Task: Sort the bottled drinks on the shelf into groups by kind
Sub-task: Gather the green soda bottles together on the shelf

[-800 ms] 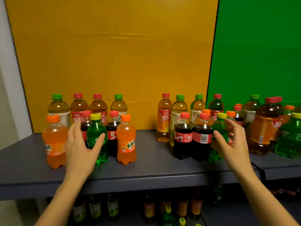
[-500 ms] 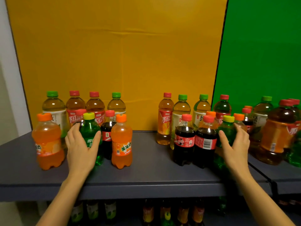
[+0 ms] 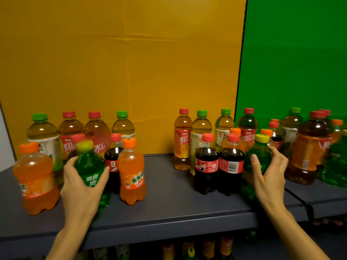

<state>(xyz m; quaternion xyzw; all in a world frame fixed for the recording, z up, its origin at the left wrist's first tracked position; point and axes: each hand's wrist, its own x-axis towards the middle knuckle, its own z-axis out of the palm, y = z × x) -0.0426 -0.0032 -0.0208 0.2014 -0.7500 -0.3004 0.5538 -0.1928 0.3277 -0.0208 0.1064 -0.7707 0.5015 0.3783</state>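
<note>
Two green soda bottles, both upright, one per hand. Left hand (image 3: 80, 186) wrapped round the left green bottle (image 3: 90, 169) near the shelf's (image 3: 169, 203) left end, fingers (image 3: 105, 172) curled on its label, thumb behind; bottle blurred, seemingly tilting. Right hand (image 3: 268, 175) cupped round the right green bottle (image 3: 260, 156) by the shelf's front edge, just beside two colas (image 3: 218, 166), thumb on its face, fingers at its far side; firm grip not certain. Likely next: bringing the pair together across the bare middle. Legible: "美年达" on the orange bottle (image 3: 132, 177), "冰红" on the red-capped tea (image 3: 182, 141).

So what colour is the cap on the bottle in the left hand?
Yellow cap, on a green bottle; head view.
</note>
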